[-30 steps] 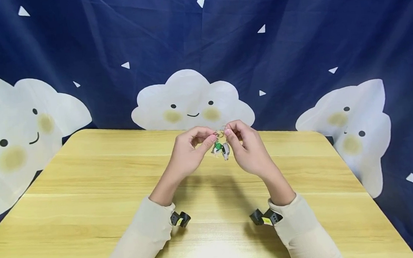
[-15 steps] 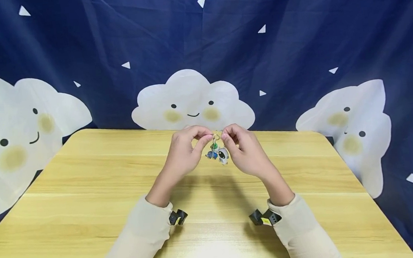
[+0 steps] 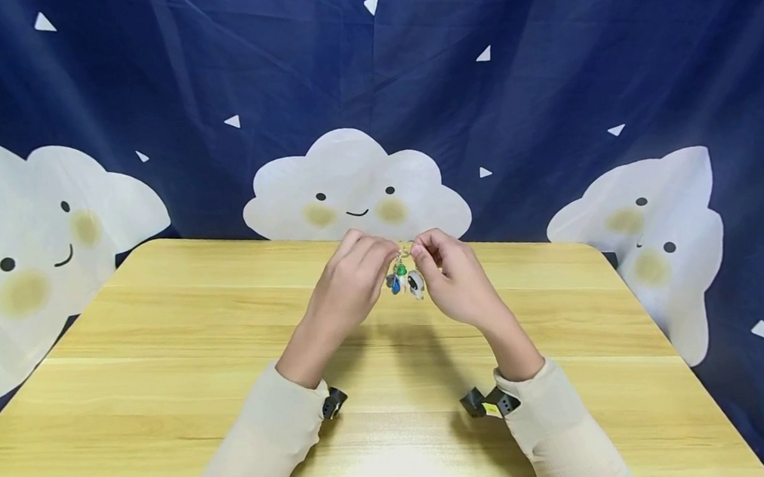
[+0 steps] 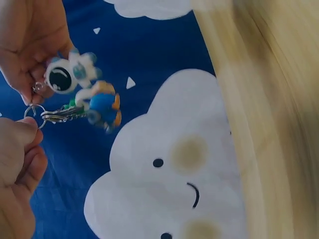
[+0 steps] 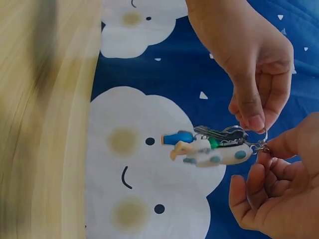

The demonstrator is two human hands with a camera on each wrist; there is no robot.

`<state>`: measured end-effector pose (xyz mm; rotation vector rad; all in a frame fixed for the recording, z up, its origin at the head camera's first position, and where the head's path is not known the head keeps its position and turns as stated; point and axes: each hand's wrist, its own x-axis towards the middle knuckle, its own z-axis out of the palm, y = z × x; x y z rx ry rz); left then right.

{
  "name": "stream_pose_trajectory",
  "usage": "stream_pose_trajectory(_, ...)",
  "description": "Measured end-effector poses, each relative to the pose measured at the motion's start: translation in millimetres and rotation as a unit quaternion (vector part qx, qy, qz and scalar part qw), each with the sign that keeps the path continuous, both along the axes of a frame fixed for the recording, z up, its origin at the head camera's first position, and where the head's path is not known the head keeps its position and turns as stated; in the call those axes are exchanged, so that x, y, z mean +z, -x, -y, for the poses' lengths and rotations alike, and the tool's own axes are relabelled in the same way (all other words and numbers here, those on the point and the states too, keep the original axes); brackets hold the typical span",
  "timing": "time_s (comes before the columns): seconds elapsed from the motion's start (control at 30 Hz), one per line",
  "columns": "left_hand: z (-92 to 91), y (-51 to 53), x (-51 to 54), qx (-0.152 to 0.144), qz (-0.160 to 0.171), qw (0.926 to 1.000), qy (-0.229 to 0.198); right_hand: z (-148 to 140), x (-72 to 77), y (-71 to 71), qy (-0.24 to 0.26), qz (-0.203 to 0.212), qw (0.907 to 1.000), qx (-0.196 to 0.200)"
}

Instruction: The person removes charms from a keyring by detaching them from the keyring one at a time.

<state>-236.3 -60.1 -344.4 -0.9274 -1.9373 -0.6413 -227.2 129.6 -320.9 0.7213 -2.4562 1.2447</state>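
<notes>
Both hands meet above the far part of the table, holding a keychain in the air. My left hand (image 3: pixel 348 287) pinches its metal key ring (image 5: pixel 265 133) between thumb and finger. On the other side, my right hand (image 3: pixel 456 274) pinches the small chain (image 5: pixel 258 146) of a white astronaut charm (image 4: pixel 75 74), close to the ring. A second charm, a small figure in blue (image 4: pixel 103 103) with a green part (image 3: pixel 401 270), hangs beside it. Several metal keys (image 4: pixel 59 116) dangle from the ring. Whether the astronaut's chain is still joined to the ring is hard to tell.
Below the hands lies a light wooden table (image 3: pixel 162 379). Behind it hangs a dark blue curtain (image 3: pixel 311 55) printed with smiling white clouds (image 3: pixel 352 169) and small white triangles. Each wrist carries a black camera (image 3: pixel 498 401).
My left hand has rolled over, its back now facing the head camera more. The charms have swung and turned below the ring. The right hand has shifted slightly down and stays pinched.
</notes>
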Motion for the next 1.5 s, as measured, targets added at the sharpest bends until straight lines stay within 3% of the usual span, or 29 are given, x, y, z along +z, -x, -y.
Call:
stream_pose_trajectory(0.1,-2.9,-0.3,0.2,-0.031,0.046,0.9963,-0.065,0.3,1.1,-1.6,0.041,0.000,0.9991,0.012)
stream_pose_trajectory(0.17,-5.4,-0.1,-0.5,-0.058,0.091,0.9863,-0.125,0.5,2.4,-3.0,0.080,0.004,0.9964,0.026)
stream_pose_trajectory(0.23,-8.3,0.1,-2.4,-0.090,0.147,0.9681,-0.182,0.4,3.7,-4.4,0.110,0.008,0.9932,0.038)
stream_pose_trajectory(0.33,-12.1,0.5,-6.1,-0.136,0.239,0.9281,-0.251,0.5,4.6,-5.4,0.130,0.011,0.9906,0.042)
stream_pose_trajectory(0.4,-13.2,0.3,-7.6,-0.157,0.283,0.9031,-0.282,0.8,4.5,-5.5,0.127,0.008,0.9910,0.040)
stream_pose_trajectory(0.43,-13.3,0.1,-7.6,-0.164,0.298,0.8933,-0.293,1.1,4.1,-5.3,0.125,0.004,0.9915,0.039)
stream_pose_trajectory(0.5,-12.9,0.1,-7.4,-0.166,0.303,0.8876,-0.304,1.9,3.0,-4.7,0.117,-0.001,0.9924,0.036)
stream_pose_trajectory(0.57,-12.6,-0.1,-6.3,-0.163,0.295,0.8898,-0.308,2.8,2.0,-4.3,0.110,-0.007,0.9933,0.034)
stream_pose_trajectory(0.6,-12.6,0.0,-6.0,-0.157,0.286,0.8946,-0.306,3.1,1.6,-4.2,0.106,-0.010,0.9937,0.033)
stream_pose_trajectory(0.7,-12.7,1.3,-5.5,-0.125,0.220,0.9279,-0.274,4.0,0.8,-3.8,0.099,-0.013,0.9945,0.030)
stream_pose_trajectory(0.8,-12.0,3.3,-5.2,-0.082,0.123,0.9632,-0.224,4.8,0.8,-3.9,0.094,-0.013,0.9951,0.029)
stream_pose_trajectory(0.83,-11.4,4.0,-5.0,-0.069,0.091,0.9715,-0.208,5.0,0.7,-3.8,0.092,-0.012,0.9953,0.029)
stream_pose_trajectory(0.9,-9.6,5.0,-4.5,-0.056,0.042,0.9814,-0.179,5.4,1.0,-4.0,0.090,-0.014,0.9954,0.029)
stream_pose_trajectory(1.0,-6.4,6.5,-4.4,-0.044,-0.001,0.9877,-0.150,5.9,0.6,-3.5,0.087,-0.017,0.9955,0.033)
stream_pose_trajectory(1.13,-3.0,7.7,-4.6,-0.034,-0.023,0.9915,-0.124,5.8,-0.9,-1.9,0.083,-0.017,0.9959,0.032)
stream_pose_trajectory(1.5,-4.7,3.8,-3.2,-0.046,0.002,0.9915,-0.122,4.5,0.7,-3.8,0.074,-0.007,0.9970,0.023)
